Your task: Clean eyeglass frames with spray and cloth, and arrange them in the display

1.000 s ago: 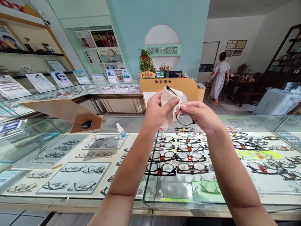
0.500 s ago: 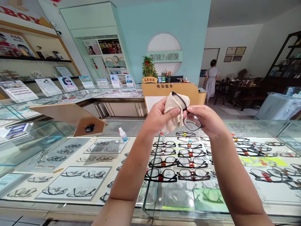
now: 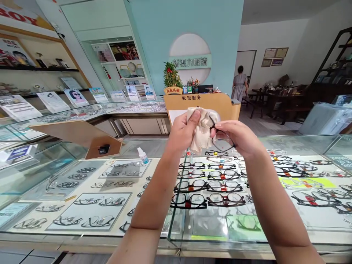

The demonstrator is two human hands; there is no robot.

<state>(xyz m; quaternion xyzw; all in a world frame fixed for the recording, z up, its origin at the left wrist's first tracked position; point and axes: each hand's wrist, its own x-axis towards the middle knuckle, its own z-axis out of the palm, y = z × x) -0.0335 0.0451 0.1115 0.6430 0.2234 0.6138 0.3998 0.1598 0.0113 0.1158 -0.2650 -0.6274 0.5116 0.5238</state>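
Observation:
A pair of dark-framed glasses point(image 3: 223, 142) is held above the glass counter. My left hand point(image 3: 183, 129) is closed on a cream cloth point(image 3: 202, 135), its thumb pressing the cloth against the left lens. Part of that lens shows at the cloth's upper right edge. With fingers pinched at the middle of the frame, my right hand point(image 3: 238, 136) grips the glasses; the other lens hangs uncovered below those fingers. The fingers of my left hand behind the cloth are mostly hidden.
Under my arms, the glass display counter point(image 3: 176, 240) holds rows of glasses point(image 3: 192, 201). A small spray bottle point(image 3: 142, 156) and a tilted wooden board point(image 3: 79, 134) stand at left. A person point(image 3: 240, 85) is far off, near the doorway.
My left thumb has moved up over the cloth, which now bunches differently and hangs lower at its front. The distant person has moved left towards the doorway. The view has shifted slightly.

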